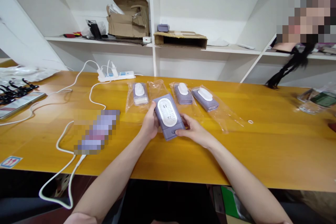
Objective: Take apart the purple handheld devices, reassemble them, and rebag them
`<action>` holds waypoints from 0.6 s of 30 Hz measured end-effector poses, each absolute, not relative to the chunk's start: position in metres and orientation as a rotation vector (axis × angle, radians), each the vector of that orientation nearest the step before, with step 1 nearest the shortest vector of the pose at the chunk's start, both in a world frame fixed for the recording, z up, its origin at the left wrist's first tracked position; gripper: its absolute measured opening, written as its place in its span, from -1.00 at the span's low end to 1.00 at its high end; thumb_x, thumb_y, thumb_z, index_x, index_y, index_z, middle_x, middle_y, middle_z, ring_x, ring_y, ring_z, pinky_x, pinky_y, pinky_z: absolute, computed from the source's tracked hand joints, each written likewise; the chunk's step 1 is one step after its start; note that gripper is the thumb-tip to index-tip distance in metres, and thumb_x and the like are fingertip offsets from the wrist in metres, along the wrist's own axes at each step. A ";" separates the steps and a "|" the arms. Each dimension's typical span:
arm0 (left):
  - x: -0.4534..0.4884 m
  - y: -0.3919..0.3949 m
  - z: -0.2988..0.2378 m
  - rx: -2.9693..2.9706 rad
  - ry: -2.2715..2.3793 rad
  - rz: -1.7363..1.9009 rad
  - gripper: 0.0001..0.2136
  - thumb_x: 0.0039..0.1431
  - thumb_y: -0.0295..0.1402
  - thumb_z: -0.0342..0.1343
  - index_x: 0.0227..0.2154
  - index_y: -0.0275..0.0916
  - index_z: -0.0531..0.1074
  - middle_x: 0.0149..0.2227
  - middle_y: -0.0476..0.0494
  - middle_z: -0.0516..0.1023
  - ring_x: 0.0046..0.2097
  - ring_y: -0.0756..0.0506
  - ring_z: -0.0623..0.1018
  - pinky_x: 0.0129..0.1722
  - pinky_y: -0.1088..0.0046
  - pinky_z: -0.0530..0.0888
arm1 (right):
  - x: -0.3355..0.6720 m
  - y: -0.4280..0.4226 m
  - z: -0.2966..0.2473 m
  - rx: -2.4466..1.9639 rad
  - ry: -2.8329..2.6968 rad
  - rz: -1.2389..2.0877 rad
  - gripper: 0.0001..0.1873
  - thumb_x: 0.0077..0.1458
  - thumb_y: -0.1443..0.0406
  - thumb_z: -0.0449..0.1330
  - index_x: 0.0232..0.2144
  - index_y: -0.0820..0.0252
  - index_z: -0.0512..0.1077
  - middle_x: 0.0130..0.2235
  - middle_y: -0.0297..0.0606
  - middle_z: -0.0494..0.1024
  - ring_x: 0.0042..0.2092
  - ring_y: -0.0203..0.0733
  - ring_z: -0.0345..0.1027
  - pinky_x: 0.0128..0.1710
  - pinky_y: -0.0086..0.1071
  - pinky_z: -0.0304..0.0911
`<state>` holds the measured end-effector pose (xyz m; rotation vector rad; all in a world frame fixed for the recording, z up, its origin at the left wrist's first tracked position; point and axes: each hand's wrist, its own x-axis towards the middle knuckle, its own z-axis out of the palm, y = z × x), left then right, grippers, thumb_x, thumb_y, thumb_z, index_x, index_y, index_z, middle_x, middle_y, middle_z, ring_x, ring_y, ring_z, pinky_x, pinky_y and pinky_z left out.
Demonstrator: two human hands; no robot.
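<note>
Between my two hands is a purple-grey rectangular device [173, 134] with a white oval textured pad on its upper face, tilted above the table. My left hand [151, 121] grips its left edge, fingers wrapped behind it. My right hand [194, 131] holds the lower right corner, the thumb near a small dark oval mark on the front end. Just beyond lie three similar devices in clear plastic bags: a left device [136, 99], a middle device [181, 98] and a right device [210, 105]. The undersides of both hands' fingers are hidden by the held device.
A phone [98, 131] with a white cable [69, 182] lies left on the wooden table [262, 157]. A power strip [122, 75] stands at the back. Shelves hold a torn cardboard box [128, 17] and a flat carton [181, 40]. A small white ring [250, 121] lies right. Another person [309, 21] is at upper right.
</note>
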<state>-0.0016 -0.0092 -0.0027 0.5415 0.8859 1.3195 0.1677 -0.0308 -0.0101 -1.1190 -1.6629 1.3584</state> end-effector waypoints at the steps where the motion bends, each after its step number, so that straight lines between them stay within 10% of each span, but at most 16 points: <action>1: -0.002 -0.010 -0.002 0.547 0.852 1.320 -0.61 0.29 -0.10 -0.14 -0.09 -0.20 0.48 -0.15 -0.15 0.62 -0.09 -0.17 0.59 -0.04 0.31 0.46 | 0.165 -0.032 -0.011 -1.107 -1.622 1.366 -0.34 -0.20 0.32 0.31 0.02 0.20 0.25 -0.09 -0.19 0.50 -0.09 -0.14 0.38 -0.03 -0.21 0.27; 12: 0.005 -0.016 -0.009 0.729 0.705 1.319 -0.69 0.29 -0.24 -0.08 0.00 -0.15 0.41 0.08 -0.16 0.48 0.05 -0.14 0.50 0.09 0.30 0.35 | 0.168 -0.024 -0.015 -1.003 -1.108 1.627 -0.54 -0.35 0.42 0.35 -0.29 0.18 0.37 -0.39 -0.39 0.56 -0.37 -0.28 0.45 -0.32 -0.36 0.40; 18: 0.004 -0.015 -0.019 1.089 1.098 1.489 -0.85 0.14 -0.34 0.12 -0.24 -0.18 0.52 -0.18 -0.13 0.59 -0.18 -0.10 0.56 -0.02 0.39 0.38 | 0.175 -0.018 -0.014 -0.959 -1.075 1.505 -0.46 -0.32 0.35 0.42 -0.21 0.14 0.36 -0.25 -0.31 0.58 -0.26 -0.22 0.48 -0.19 -0.30 0.38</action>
